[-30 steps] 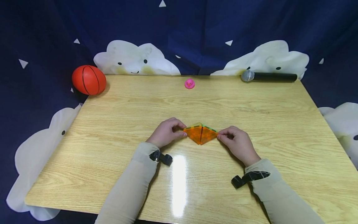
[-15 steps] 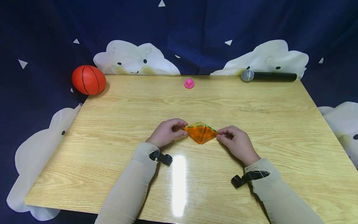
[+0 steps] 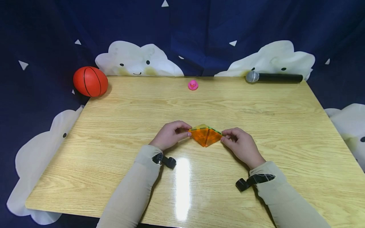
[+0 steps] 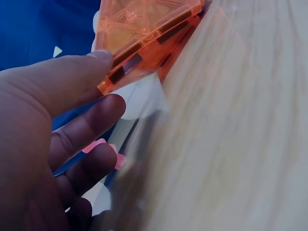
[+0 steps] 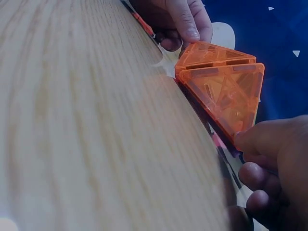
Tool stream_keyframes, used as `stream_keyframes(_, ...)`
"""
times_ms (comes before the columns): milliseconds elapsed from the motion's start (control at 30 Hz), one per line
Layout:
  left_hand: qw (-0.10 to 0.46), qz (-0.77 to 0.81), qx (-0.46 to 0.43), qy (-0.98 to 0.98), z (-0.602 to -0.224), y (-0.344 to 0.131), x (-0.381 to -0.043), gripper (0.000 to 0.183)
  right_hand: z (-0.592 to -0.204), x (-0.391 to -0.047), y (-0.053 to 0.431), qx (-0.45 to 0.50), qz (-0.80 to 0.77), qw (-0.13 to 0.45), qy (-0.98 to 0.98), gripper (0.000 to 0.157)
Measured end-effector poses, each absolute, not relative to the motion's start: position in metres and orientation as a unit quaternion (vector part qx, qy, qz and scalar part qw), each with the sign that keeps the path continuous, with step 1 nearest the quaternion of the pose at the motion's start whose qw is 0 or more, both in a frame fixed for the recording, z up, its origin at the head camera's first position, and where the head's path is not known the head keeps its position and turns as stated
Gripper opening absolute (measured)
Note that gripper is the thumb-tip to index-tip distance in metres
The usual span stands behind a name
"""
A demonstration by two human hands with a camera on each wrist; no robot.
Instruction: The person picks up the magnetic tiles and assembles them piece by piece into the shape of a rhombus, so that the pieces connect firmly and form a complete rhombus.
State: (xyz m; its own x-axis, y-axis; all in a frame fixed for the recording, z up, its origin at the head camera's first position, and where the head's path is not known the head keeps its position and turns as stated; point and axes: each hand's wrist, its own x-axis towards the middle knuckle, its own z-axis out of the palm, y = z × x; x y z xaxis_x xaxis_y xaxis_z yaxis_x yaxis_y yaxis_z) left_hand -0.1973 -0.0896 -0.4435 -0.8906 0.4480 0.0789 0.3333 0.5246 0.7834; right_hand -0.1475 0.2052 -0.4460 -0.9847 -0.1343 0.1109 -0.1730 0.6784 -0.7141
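Observation:
Between the two hands stand see-through orange triangular magnetic tiles [image 3: 198, 136], joined edge to edge with a dark seam, with yellow and green showing along the top edges behind. The left hand [image 3: 172, 134] pinches the left corner; in the left wrist view its thumb lies on the orange tile [image 4: 149, 29] and the other fingers are bent below. At the right corner the right hand [image 3: 242, 144] pinches the other orange tile [image 5: 226, 94] between thumb and forefinger. How the tiles behind connect is hidden.
On the wooden table [image 3: 137, 107], a pink rubber duck [image 3: 193, 85] sits at the back middle. A red ball [image 3: 90, 81] with black lines rests at the back left corner, and a microphone [image 3: 276, 78] lies at the back right. A dark blue cloud-patterned curtain [image 3: 191, 34] hangs behind.
The left hand has moved slightly right, and the tile seam has shifted and tilted a little to the right. The right hand has hardly moved; both hands still pinch the tiles.

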Motion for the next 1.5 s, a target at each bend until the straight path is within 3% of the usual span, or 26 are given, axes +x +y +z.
stream_keyframes(467, 0.089, 0.439, 0.223, 0.866, -0.440, -0.081, -0.192, 0.028, -0.445, -0.147, 0.204, 0.082, 0.431, 0.031, -0.898, 0.032)
stream_keyframes(1033, 0.054, 0.456, 0.227, 0.859, -0.440, -0.072, -0.189, 0.023, -0.445, -0.145, 0.205, 0.090, 0.473, 0.035, -0.876, 0.029)
stream_keyframes(1500, 0.071, 0.380, 0.191, 0.902, -0.436, -0.073, -0.188, 0.030, -0.446, -0.147, 0.204, 0.080, 0.444, 0.037, -0.892, 0.028)
